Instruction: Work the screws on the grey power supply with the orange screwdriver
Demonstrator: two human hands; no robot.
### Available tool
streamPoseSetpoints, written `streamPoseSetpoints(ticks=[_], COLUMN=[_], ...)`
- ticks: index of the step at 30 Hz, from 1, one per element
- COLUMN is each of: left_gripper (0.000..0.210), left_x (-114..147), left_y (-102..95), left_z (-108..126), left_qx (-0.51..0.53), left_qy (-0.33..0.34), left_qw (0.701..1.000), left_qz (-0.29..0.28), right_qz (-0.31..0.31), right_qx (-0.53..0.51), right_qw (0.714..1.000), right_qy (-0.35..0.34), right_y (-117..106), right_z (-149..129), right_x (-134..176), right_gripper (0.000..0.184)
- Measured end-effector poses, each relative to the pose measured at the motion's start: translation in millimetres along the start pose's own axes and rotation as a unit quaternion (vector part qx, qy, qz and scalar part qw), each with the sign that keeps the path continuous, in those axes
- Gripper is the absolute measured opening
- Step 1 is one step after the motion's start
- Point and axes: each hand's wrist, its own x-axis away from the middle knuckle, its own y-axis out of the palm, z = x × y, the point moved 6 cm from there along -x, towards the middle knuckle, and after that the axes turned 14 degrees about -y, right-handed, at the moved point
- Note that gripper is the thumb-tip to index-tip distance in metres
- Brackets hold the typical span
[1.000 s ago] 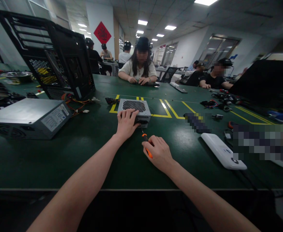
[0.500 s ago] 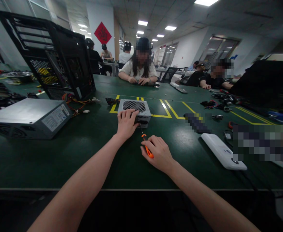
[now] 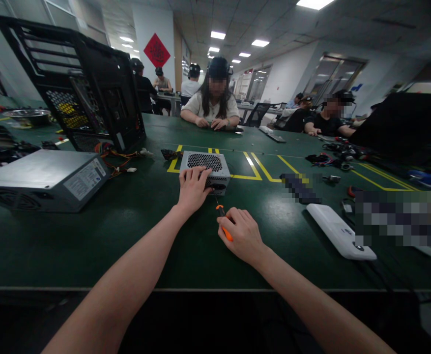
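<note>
A small grey computer power supply (image 3: 220,171) with a honeycomb vent on top rests on the green table. My left hand (image 3: 195,188) grips its near left part, fingers over the top and thumb against the front face. In my right hand (image 3: 242,231) is a screwdriver (image 3: 220,210) with an orange and black handle, held between thumb and fingers. Its thin shaft points up at the lower front of the power supply; whether the tip touches a screw is too small to tell. Dark cables (image 3: 170,155) lie at the power supply's far left.
At left stand a larger power supply (image 3: 49,172) and an open black computer case (image 3: 108,98). A white device (image 3: 338,231) lies at right, with loose cables (image 3: 328,160) beyond it. Across the green table (image 3: 127,255) sits a person (image 3: 211,103).
My right hand has closed further round the screwdriver handle and shifted slightly right, covering more of the orange grip. My left hand and the power supply have stayed in place.
</note>
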Motion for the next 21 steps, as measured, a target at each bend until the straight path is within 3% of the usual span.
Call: streamPoseSetpoints(ticks=[5, 16, 21], left_gripper=[0.052, 0.052, 0.051], left_x=[0.8, 0.4, 1.0], left_y=[-1.2, -1.0, -1.6], left_z=[0.4, 0.2, 0.5], left_qx=[-0.004, -0.003, -0.005], left_qy=[0.007, 0.007, 0.011], left_qw=[1.000, 1.000, 1.000], left_qz=[0.009, -0.002, -0.010], right_qz=[0.048, 0.002, 0.013], right_qx=[-0.040, 0.038, 0.001], right_qw=[0.998, 0.999, 1.000], right_qy=[0.027, 0.005, 0.012], right_y=[-1.4, -3.2, -0.4], right_z=[3.9, 0.2, 2.6], right_x=[0.8, 0.9, -0.2], right_gripper=[0.016, 0.011, 0.012])
